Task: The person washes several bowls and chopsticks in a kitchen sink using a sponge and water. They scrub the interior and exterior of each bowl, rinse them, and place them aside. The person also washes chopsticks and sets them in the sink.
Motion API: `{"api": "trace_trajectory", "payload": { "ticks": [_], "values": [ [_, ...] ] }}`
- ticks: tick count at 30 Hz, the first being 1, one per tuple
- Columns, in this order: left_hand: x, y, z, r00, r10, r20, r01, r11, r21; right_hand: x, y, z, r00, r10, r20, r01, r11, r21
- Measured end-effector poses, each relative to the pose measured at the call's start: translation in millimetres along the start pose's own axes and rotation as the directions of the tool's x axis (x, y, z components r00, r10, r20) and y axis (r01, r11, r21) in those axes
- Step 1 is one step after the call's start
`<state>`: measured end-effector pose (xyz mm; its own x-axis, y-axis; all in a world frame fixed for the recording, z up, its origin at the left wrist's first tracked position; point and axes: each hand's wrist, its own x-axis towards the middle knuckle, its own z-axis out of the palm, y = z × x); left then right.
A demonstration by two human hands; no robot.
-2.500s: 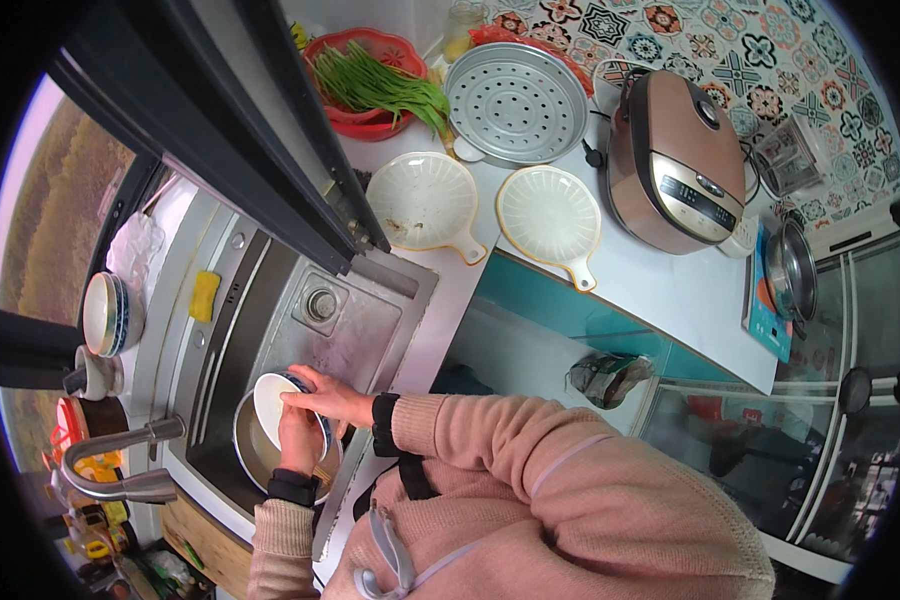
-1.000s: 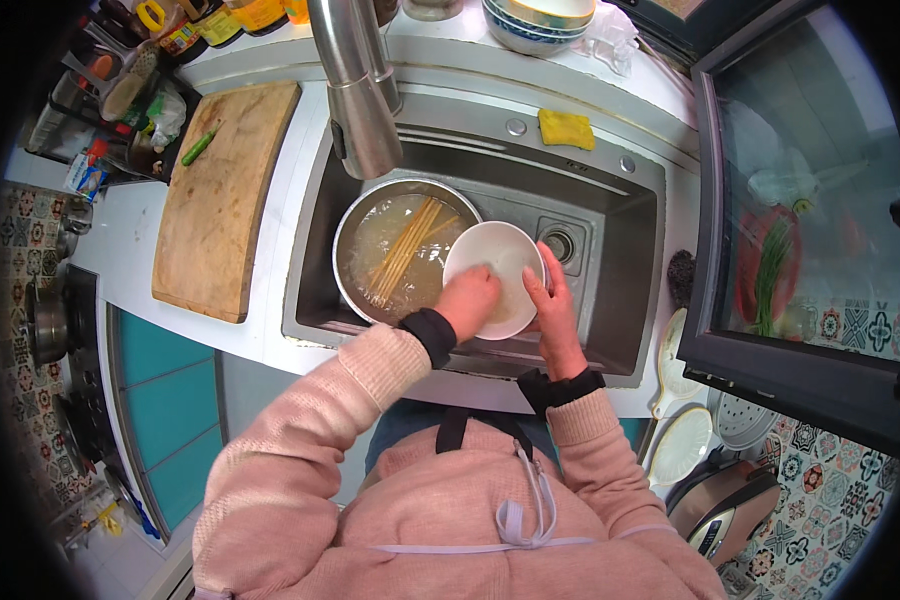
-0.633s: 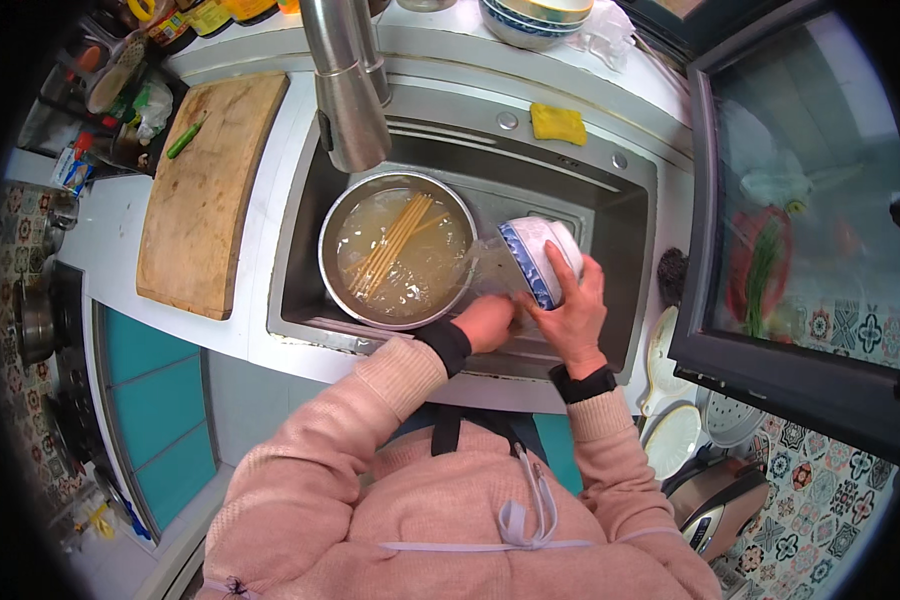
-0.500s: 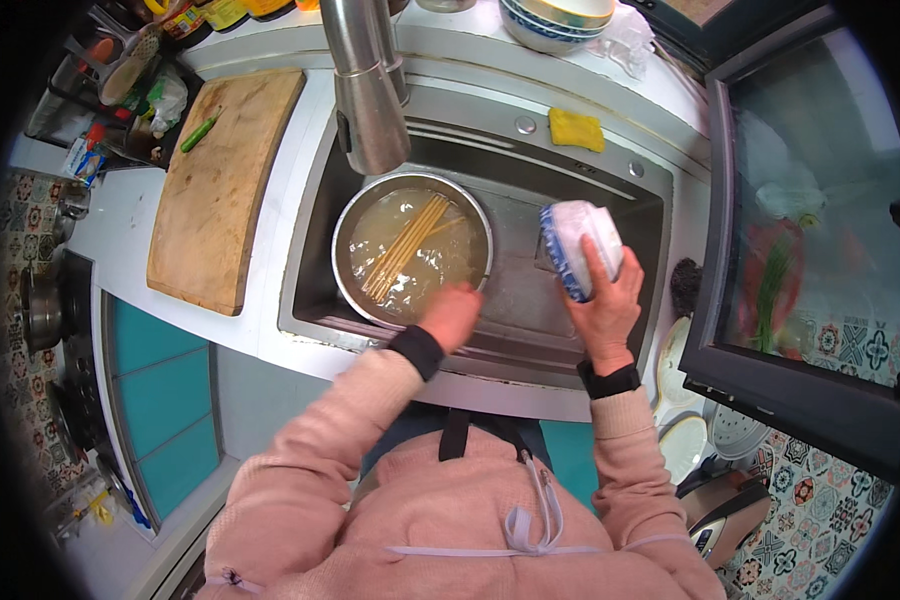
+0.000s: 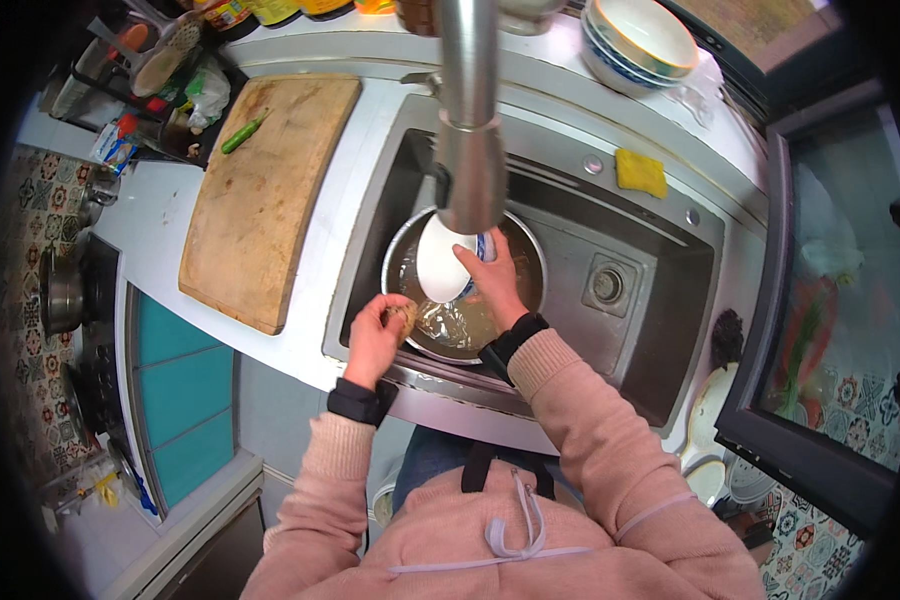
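Note:
My right hand [image 5: 495, 280] grips a white bowl [image 5: 440, 262] with a blue patterned outside, tilted on its side over the metal pot. The steel pot [image 5: 538, 262] stands in the left part of the sink and holds cloudy water [image 5: 455, 328]. Closed around a tan, rough-looking scrubber [image 5: 402, 320], my left hand [image 5: 370, 335] is at the pot's near left rim. The faucet [image 5: 470, 165] hangs in front of the pot's far side. The chopsticks seen earlier in the pot do not show now.
A wooden cutting board [image 5: 265, 200] with a green chili [image 5: 242, 135] lies left of the sink [image 5: 650, 340]. Behind the sink are a yellow sponge [image 5: 640, 173] and stacked bowls [image 5: 645, 45]. An open window pane [image 5: 830, 280] juts in at the right.
My right hand has brought the bowl leftward from the right part of the sink to over the pot. My left hand has shifted to the pot's left rim, with the scrubber now visible.

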<state>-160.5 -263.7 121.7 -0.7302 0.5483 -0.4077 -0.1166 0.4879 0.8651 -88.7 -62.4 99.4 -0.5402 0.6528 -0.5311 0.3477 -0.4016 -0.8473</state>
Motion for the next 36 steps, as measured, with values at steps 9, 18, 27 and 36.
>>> {"api": "trace_trajectory", "payload": {
  "ticks": [9,18,27,36],
  "values": [
    [-12.8,-16.9,-4.7,0.998,0.029,-0.061,-0.032,0.998,-0.051,19.6,32.0,22.4,0.993,-0.12,0.009,0.095,0.734,-0.673],
    [8.8,28.1,4.2,0.96,0.254,-0.116,-0.236,0.961,0.147,-0.7,28.9,-43.8,0.899,0.24,0.366,-0.373,0.857,0.355],
    [-0.5,76.1,72.8,0.669,0.636,0.385,-0.73,0.468,0.498,-69.0,-13.7,-89.3,0.976,0.036,0.213,-0.147,0.833,0.533],
    [-17.9,85.1,143.2,0.818,0.321,0.478,-0.551,0.678,0.488,-107.1,-11.8,-112.0,0.996,-0.061,0.061,0.013,0.804,0.594]
  ]
}}
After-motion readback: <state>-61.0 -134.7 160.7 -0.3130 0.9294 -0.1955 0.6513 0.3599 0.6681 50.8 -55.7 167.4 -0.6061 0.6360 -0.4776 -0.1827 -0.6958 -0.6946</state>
